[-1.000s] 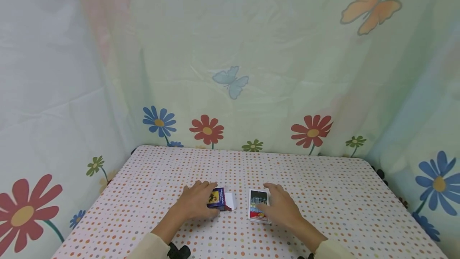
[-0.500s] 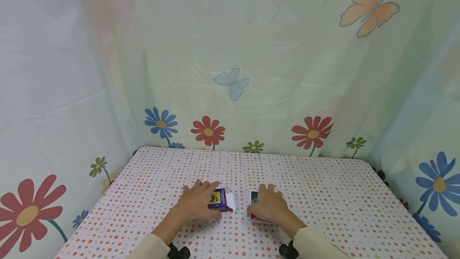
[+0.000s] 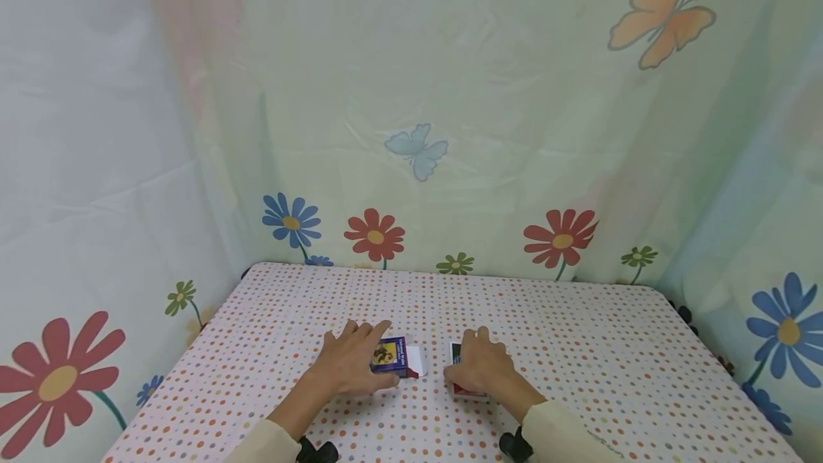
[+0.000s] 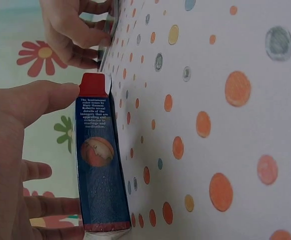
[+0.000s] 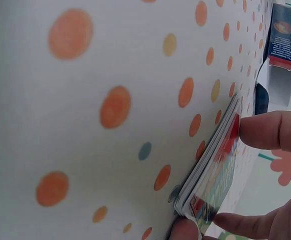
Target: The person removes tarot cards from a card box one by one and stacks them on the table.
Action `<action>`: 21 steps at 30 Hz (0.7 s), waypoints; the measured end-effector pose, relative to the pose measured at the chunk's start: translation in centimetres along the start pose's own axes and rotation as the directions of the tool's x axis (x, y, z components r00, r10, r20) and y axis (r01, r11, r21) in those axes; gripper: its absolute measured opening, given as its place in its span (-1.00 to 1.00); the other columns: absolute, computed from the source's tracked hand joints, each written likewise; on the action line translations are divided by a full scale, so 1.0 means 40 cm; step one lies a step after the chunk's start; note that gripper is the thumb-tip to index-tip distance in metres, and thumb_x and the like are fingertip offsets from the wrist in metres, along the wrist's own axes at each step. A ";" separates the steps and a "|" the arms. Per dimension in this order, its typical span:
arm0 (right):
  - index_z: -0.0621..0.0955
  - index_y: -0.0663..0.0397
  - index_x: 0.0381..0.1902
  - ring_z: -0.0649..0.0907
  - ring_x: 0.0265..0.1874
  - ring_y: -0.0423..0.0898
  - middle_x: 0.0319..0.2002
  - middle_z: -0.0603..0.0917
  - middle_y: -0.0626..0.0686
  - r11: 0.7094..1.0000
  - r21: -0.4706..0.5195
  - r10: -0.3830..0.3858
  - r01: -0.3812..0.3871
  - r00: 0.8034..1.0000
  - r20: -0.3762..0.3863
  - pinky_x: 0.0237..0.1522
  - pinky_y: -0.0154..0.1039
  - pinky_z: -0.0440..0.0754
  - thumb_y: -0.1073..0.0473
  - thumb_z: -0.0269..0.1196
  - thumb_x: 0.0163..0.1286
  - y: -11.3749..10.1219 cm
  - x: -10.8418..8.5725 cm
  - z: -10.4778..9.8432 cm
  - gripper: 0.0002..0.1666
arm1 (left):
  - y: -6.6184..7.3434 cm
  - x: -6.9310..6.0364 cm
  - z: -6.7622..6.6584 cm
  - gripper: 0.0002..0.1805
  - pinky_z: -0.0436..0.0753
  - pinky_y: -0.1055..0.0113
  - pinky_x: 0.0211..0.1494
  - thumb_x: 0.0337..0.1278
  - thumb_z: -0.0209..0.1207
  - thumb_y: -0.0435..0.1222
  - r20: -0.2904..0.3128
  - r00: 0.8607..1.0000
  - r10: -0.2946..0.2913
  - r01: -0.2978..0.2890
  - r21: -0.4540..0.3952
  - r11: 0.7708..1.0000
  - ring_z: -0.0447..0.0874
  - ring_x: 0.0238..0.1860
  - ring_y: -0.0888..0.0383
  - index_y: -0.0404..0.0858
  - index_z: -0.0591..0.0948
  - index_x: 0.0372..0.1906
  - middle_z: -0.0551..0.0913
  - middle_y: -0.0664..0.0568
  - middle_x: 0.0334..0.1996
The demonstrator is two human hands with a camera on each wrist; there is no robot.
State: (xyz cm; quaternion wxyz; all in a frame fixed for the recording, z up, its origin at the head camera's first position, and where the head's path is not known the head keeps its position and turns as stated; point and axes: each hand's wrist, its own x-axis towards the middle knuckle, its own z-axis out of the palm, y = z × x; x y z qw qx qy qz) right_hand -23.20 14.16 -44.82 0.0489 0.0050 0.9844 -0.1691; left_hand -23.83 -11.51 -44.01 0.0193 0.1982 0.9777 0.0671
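Observation:
In the head view, my left hand spans a small blue card box lying on the table. Its thumb touches the near long edge by the open end, with fingers reaching to the far side. The left wrist view shows the box from its narrow printed side, its red flap out. To the right, my right hand grips a deck of picture cards, mostly covering it. In the right wrist view, the thumb sits at one end of the deck and fingers at the other, where a corner bends up.
A table with a polka-dot cover lies under both hands. A curtain printed with flowers and butterflies closes off the back and sides. The white open end of the box faces the deck.
My right hand has moved left over the deck and now grips it, covering most of its face. The left hand and the box have stayed nearly still.

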 end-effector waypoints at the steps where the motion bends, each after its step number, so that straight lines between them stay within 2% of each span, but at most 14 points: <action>1: 0.50 0.38 0.06 0.52 -0.36 0.17 -0.22 0.42 0.22 1.000 0.004 -0.005 0.005 1.000 -0.003 -0.40 0.06 0.59 -0.08 0.42 -0.01 0.001 0.001 0.000 -0.21 | 0.000 -0.001 -0.001 0.10 0.35 -0.47 0.15 -0.08 0.14 0.49 0.000 1.000 0.000 0.000 -0.004 1.000 0.36 0.36 -0.23 0.07 0.21 0.57 0.46 -0.07 0.37; 6: 0.51 0.39 -0.03 0.50 -0.39 0.13 -0.24 0.41 0.19 1.000 0.015 -0.025 0.025 1.000 -0.015 -0.42 0.03 0.56 -0.05 0.41 0.00 0.003 0.004 0.005 -0.28 | 0.002 -0.003 -0.006 0.10 0.37 -0.45 0.13 -0.07 0.15 0.48 -0.002 1.000 -0.001 0.001 -0.012 1.000 0.38 0.35 -0.20 0.08 0.21 0.57 0.48 -0.06 0.35; 12: 0.50 0.45 -0.01 0.50 -0.37 0.10 -0.24 0.42 0.19 1.000 0.007 -0.024 0.024 0.999 -0.022 -0.39 0.01 0.58 -0.06 0.41 0.02 0.001 0.008 0.008 -0.24 | 0.006 0.001 -0.009 0.12 0.41 -0.41 0.12 -0.08 0.16 0.48 -0.020 1.000 0.006 -0.006 0.000 1.000 0.41 0.31 -0.16 0.06 0.20 0.58 0.48 -0.06 0.34; 18: 0.48 0.45 0.10 0.54 -0.28 0.11 -0.16 0.46 0.21 0.999 0.008 -0.041 0.041 0.998 -0.037 -0.35 0.04 0.61 -0.12 0.40 0.08 0.003 0.011 -0.001 -0.16 | 0.015 0.001 -0.016 0.11 0.40 -0.41 0.14 -0.08 0.17 0.48 -0.064 0.998 0.030 -0.030 0.013 0.999 0.38 0.34 -0.14 0.08 0.20 0.58 0.46 -0.05 0.37; 21: 0.47 0.35 0.20 0.56 -0.17 0.15 -0.05 0.50 0.20 0.998 0.003 -0.061 0.061 0.996 -0.064 -0.36 0.08 0.59 -0.15 0.36 0.13 0.010 0.009 -0.017 -0.15 | 0.018 -0.005 -0.023 0.10 0.38 -0.42 0.16 -0.07 0.16 0.48 -0.085 0.995 0.055 -0.052 0.038 0.998 0.33 0.39 -0.15 0.11 0.18 0.59 0.42 -0.04 0.41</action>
